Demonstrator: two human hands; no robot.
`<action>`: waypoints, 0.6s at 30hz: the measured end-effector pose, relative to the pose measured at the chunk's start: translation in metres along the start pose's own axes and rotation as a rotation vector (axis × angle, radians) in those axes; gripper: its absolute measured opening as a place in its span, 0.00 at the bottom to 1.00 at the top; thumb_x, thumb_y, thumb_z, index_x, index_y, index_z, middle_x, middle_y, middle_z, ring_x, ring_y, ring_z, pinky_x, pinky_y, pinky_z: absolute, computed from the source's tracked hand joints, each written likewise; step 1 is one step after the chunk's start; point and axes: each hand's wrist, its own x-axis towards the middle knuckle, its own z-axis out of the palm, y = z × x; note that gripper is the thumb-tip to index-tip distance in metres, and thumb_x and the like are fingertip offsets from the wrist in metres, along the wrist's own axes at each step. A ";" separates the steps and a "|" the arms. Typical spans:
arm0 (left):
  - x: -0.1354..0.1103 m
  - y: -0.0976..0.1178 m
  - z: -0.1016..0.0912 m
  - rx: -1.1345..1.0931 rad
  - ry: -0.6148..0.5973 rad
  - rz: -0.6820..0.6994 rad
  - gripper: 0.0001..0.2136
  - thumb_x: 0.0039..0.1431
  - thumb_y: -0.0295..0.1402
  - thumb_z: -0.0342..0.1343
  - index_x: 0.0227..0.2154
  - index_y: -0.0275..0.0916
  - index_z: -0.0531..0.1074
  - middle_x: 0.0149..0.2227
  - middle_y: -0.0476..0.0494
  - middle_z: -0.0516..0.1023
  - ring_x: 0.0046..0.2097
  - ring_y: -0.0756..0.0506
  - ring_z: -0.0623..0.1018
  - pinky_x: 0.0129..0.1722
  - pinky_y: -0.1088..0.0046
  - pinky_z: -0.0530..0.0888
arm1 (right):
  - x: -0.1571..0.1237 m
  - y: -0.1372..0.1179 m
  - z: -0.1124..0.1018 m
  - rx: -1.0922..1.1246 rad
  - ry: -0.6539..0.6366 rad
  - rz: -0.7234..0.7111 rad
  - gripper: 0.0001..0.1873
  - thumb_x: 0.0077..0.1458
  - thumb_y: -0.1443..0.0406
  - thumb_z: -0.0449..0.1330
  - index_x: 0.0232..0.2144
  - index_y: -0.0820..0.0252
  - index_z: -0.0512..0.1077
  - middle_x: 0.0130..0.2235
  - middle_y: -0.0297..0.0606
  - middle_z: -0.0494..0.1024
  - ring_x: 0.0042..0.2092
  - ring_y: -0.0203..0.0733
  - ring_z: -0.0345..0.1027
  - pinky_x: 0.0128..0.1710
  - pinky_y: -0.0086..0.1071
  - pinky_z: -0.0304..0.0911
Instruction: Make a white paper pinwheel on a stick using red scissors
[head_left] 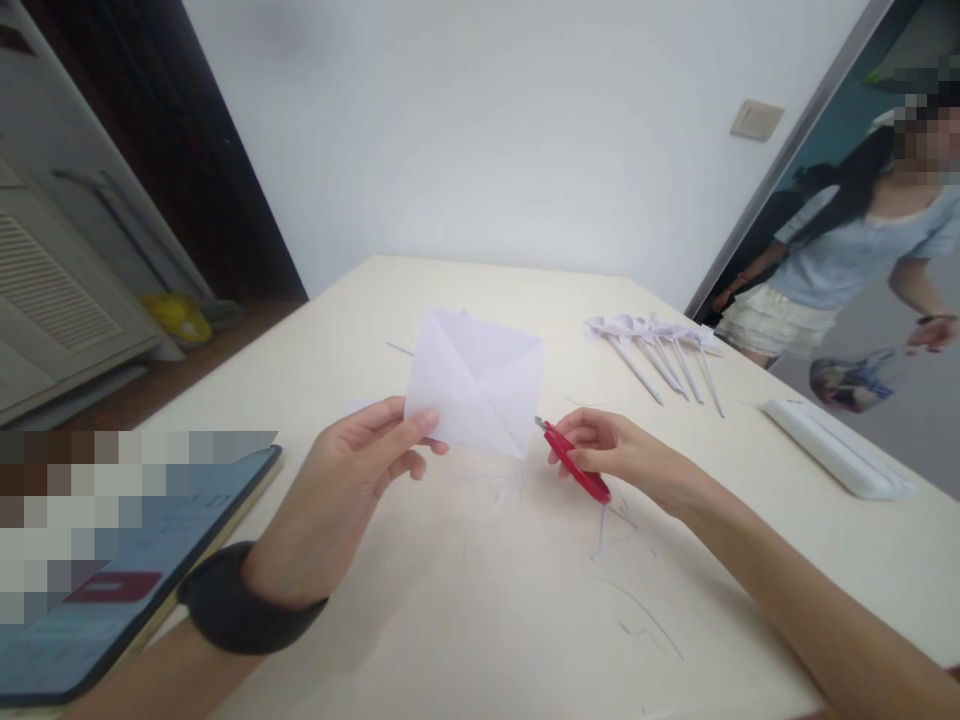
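My left hand [367, 450], with a black band on its wrist, pinches the lower left edge of a square white paper [476, 380] between thumb and fingers. Diagonal creases cross the sheet, which is held up above the table. My right hand [600, 445] grips small red-handled scissors [576, 462]. Their short metal tip points up and left, close to the paper's lower right edge. Whether the tip touches the sheet I cannot tell. Part of a thin stick [399, 348] shows behind the paper, its other end hidden.
Several paper pinwheels on white sticks [664, 360] lie at the table's right back. A long white packet [840, 450] rests near the right edge. A tablet [150, 590] occupies the left front. Pen-like marks cover the white tabletop [465, 640]. A person [832, 250] stands beyond the doorway.
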 end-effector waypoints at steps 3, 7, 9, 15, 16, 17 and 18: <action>-0.001 -0.001 0.000 0.037 -0.052 -0.019 0.06 0.55 0.36 0.55 0.30 0.42 0.74 0.31 0.49 0.73 0.33 0.50 0.68 0.27 0.79 0.64 | -0.002 -0.004 0.000 0.283 0.040 -0.009 0.09 0.50 0.65 0.58 0.35 0.59 0.65 0.32 0.36 0.71 0.32 0.35 0.66 0.30 0.30 0.61; -0.003 -0.005 0.001 0.139 -0.168 -0.042 0.07 0.56 0.37 0.53 0.28 0.42 0.73 0.29 0.49 0.73 0.31 0.49 0.67 0.28 0.77 0.64 | -0.001 -0.005 -0.001 0.504 0.179 -0.048 0.09 0.49 0.62 0.60 0.30 0.60 0.65 0.27 0.32 0.67 0.27 0.32 0.61 0.27 0.28 0.57; -0.004 -0.007 0.002 0.201 -0.216 -0.045 0.08 0.56 0.38 0.53 0.26 0.42 0.74 0.28 0.49 0.73 0.30 0.49 0.67 0.28 0.76 0.64 | -0.001 -0.006 -0.001 0.536 0.228 -0.073 0.11 0.49 0.60 0.61 0.31 0.60 0.65 0.29 0.33 0.68 0.27 0.32 0.60 0.27 0.28 0.57; -0.003 -0.009 0.003 0.256 -0.240 -0.079 0.06 0.54 0.38 0.54 0.28 0.46 0.74 0.24 0.52 0.72 0.29 0.48 0.67 0.28 0.76 0.63 | -0.002 -0.011 0.008 0.525 0.244 -0.105 0.11 0.44 0.67 0.64 0.30 0.58 0.65 0.32 0.30 0.67 0.28 0.30 0.59 0.28 0.26 0.57; -0.003 -0.009 0.003 0.235 -0.242 -0.083 0.05 0.54 0.38 0.55 0.29 0.46 0.74 0.24 0.52 0.72 0.29 0.49 0.67 0.28 0.77 0.63 | -0.002 -0.011 0.009 0.527 0.247 -0.106 0.11 0.43 0.67 0.63 0.30 0.57 0.65 0.31 0.29 0.66 0.28 0.30 0.59 0.27 0.26 0.56; -0.003 -0.009 0.002 0.207 -0.247 -0.089 0.04 0.54 0.38 0.56 0.30 0.47 0.74 0.25 0.52 0.72 0.29 0.49 0.67 0.28 0.77 0.63 | -0.002 -0.011 0.010 0.534 0.253 -0.106 0.11 0.44 0.67 0.63 0.29 0.57 0.64 0.30 0.28 0.65 0.27 0.30 0.58 0.27 0.25 0.56; -0.003 -0.010 0.003 0.175 -0.257 -0.100 0.04 0.54 0.37 0.56 0.31 0.47 0.74 0.26 0.53 0.73 0.29 0.49 0.68 0.28 0.77 0.64 | -0.002 -0.010 0.011 0.543 0.257 -0.103 0.10 0.44 0.67 0.63 0.30 0.57 0.64 0.29 0.28 0.65 0.27 0.29 0.58 0.27 0.25 0.56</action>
